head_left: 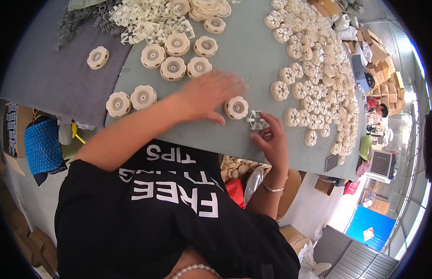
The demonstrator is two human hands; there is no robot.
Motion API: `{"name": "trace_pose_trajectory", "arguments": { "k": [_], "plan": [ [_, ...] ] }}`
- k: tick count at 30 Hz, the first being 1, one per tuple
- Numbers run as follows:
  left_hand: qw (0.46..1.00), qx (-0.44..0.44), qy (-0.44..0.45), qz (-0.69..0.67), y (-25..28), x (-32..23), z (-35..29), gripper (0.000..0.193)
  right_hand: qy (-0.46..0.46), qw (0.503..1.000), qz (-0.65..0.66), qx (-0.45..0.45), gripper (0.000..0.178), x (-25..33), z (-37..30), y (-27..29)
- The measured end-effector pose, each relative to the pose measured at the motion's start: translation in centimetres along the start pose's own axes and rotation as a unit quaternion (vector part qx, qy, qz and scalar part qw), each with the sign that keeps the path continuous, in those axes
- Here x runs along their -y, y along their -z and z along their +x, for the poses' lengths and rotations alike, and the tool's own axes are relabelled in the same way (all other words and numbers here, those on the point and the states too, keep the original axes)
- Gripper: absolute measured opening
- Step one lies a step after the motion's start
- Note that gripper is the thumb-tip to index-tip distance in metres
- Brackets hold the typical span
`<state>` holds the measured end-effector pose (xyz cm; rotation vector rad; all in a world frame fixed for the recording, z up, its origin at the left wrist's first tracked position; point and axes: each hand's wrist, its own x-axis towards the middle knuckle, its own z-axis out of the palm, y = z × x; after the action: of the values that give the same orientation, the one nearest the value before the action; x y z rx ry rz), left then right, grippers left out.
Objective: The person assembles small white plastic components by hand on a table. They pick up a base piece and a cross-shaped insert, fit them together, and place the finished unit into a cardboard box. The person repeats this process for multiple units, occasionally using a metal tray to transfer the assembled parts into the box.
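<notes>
My left hand (209,95) reaches across the table with fingers stretched out and thumb apart, slightly blurred and holding nothing. Just beyond its thumb lies a round cream plastic part (236,108) with a notched rim and a recessed centre. Between the thumb and fingers of my right hand (273,144) is a white spoked plastic piece (257,122), low over the table or touching it; I cannot tell which. Several similar round parts (173,69) lie past my left hand, and a pair (144,97) sits left of my forearm.
A heap of white spoked pieces (146,21) and dark coiled springs (92,23) lie at the far left of the grey-green table (244,51). Many assembled round parts (313,81) cover its right side. A phone (331,162) rests near the right edge. Another person (376,108) is in the background.
</notes>
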<state>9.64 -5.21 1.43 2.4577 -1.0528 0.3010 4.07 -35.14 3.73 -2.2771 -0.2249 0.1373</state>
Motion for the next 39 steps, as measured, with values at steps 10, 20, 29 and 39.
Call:
{"name": "trace_pose_trajectory", "arguments": {
  "k": [10, 20, 29, 39],
  "plan": [
    [0.955, 0.05, 0.249, -0.153, -1.9, -6.9, 0.4, 0.075, -0.005, 0.995, -0.092, 0.034, 0.064, -1.0, 1.9, 1.5],
    [0.88, -0.012, 0.244, -0.407, -1.4, -6.3, -4.0, 0.057, 0.032, 0.997, 0.062, -0.033, 0.061, 0.2, -0.4, 0.1],
    [0.871, -0.059, 0.255, -0.416, -2.1, -5.9, -4.0, 0.048, 0.108, 0.994, -0.027, 0.01, 0.057, 4.6, 0.5, -4.1],
    [0.926, -0.112, 0.16, -0.324, -0.7, -6.1, -5.4, 0.052, 0.117, 0.97, -0.209, -0.028, 0.057, 4.2, 3.5, -0.9]
  ]
}}
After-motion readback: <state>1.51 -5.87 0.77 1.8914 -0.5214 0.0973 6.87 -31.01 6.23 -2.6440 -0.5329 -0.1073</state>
